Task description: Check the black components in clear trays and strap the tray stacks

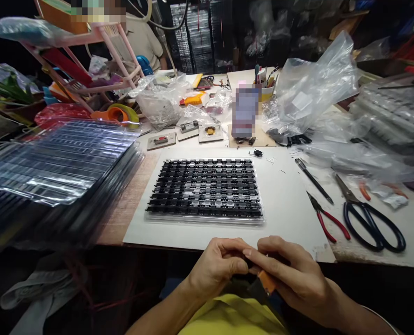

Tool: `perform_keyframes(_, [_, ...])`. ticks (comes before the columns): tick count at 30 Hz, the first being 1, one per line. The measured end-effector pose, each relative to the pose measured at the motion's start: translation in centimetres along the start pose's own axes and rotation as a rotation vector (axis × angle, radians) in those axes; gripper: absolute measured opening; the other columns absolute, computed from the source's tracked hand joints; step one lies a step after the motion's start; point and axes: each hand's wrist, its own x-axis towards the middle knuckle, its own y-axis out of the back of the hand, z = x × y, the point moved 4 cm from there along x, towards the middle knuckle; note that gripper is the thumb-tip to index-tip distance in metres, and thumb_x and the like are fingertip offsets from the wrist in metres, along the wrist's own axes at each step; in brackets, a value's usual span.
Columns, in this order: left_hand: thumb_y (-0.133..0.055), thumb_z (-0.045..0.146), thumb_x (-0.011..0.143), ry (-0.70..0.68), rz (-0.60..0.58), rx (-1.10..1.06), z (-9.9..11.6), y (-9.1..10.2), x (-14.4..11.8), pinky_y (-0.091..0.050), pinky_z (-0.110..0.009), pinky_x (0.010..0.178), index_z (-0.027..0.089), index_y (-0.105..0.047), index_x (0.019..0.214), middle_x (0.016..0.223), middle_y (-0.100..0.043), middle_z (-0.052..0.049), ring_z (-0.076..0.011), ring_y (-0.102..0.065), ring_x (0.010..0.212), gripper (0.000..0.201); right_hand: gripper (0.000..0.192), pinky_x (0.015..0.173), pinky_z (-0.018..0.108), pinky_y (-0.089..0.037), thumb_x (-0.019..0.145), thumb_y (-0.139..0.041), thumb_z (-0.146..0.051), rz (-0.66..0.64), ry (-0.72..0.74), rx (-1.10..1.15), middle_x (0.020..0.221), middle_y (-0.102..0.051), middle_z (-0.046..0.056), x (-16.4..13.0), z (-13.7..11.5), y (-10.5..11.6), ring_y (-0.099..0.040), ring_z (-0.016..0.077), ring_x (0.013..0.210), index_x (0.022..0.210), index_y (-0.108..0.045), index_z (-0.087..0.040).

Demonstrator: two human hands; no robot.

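The workbench (pixel 384 237) has a pale top, and its wooden surface shows at the left part (pixel 130 204). A white board (pixel 290 204) lies flat on it in the middle, and on this board lies a clear tray of small black components (pixel 207 188) in many rows. At the left a stack of clear trays (pixel 53 167) stands on the bench. To the right of the board lie a black pen-like tool (pixel 313 180), red-handled pliers (pixel 327 218) and black-handled scissors (pixel 367 218), near to each other. Behind the board lie small jig plates (pixel 187 132) and crumpled clear plastic bags (pixel 311 88).
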Motion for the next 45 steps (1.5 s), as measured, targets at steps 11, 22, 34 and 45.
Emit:
perform_keyframes(11, [-0.078, 0.016, 0.065, -0.198, 0.196, 0.136, 2.0, 3.0, 0.6, -0.045, -0.018, 0.070, 0.022, -0.073, 0.099, 0.102, -0.071, -0.006, -0.0072, -0.055, 0.070, 0.035, 0.023, 0.056, 0.026, -0.050, 0.086, -0.055, -0.023, 0.098, -0.529, -0.504, 0.090, -0.056, 0.005, -5.7, 9.1, 1.7, -0.058, 0.0141, 0.069, 0.106, -0.065, -0.018])
perform_keyframes(22, [-0.067, 0.024, 0.078, -0.118, 0.232, 0.066, 1.8, 2.2, 1.1, -0.041, -0.020, 0.054, 0.011, -0.068, 0.084, 0.083, -0.070, -0.010, -0.0075, -0.054, 0.055, 0.014, 0.019, 0.070, 0.026, -0.051, 0.088, -0.051, -0.013, -0.016, -0.321, 0.009, 0.089, -0.060, 0.005, -1.1, 2.4, 0.0, -0.059, 0.0140, 0.080, 0.107, -0.053, -0.017])
perform_keyframes(34, [-0.069, 0.023, 0.076, -0.126, 0.246, 0.086, 1.5, 1.3, 1.1, -0.045, -0.019, 0.058, 0.013, -0.072, 0.085, 0.080, -0.069, -0.007, -0.0080, -0.056, 0.061, 0.013, 0.014, 0.064, 0.027, -0.046, 0.090, -0.050, -0.015, -0.070, -0.154, -0.238, 0.079, -0.062, 0.008, 0.5, 0.7, 0.0, -0.057, 0.0152, 0.073, 0.093, -0.063, -0.011])
perform_keyframes(45, [-0.070, 0.027, 0.076, -0.171, 0.290, 0.173, 1.1, 1.6, 1.1, -0.044, -0.020, 0.060, 0.016, -0.073, 0.087, 0.084, -0.070, -0.006, -0.0083, -0.055, 0.062, 0.016, 0.015, 0.065, 0.027, -0.047, 0.090, -0.049, -0.015, -0.076, -0.146, -0.265, 0.078, -0.062, 0.008, 0.4, 0.6, 0.0, -0.058, 0.0151, 0.072, 0.092, -0.063, -0.012])
